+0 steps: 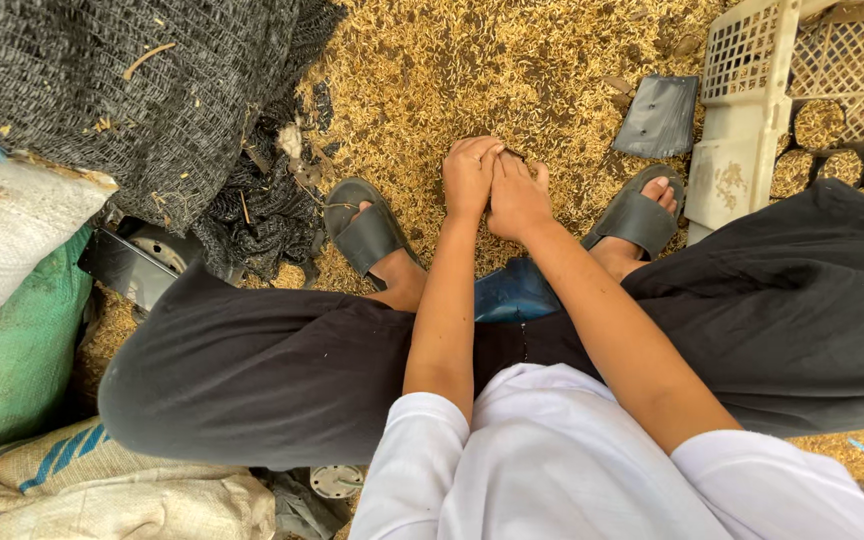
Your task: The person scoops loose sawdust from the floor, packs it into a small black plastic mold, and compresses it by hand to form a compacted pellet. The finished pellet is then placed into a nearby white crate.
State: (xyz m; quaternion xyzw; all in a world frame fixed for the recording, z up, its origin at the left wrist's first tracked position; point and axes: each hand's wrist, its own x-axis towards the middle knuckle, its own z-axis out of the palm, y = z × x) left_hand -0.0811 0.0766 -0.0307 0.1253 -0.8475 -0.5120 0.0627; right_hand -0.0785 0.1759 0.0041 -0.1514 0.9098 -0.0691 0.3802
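Down between the knees, the left hand and the right hand are pressed side by side, fingers curled downward and together into the loose golden-brown layer of rice husk that covers the ground; whether anything is clasped beneath the fingers cannot be told, since the fingertips are buried or hidden. Both forearms run bare from rolled white sleeves, and wide black trousers spread to either side. Just left of the left hand sits a foot in a dark rubber slip-on sandal, and just right of the right hand the other foot wears a matching dark sandal. Beneath the wrists, close to the body, a small blue plastic seat shows between the legs. Beyond the right hand, a flat black plastic bag lies on the husk, and next to it stands a pale cream plastic lattice crate with round husk-filled pots behind it. Far left of the left hand, a heap of black mesh netting drapes over white and green woven sacks.
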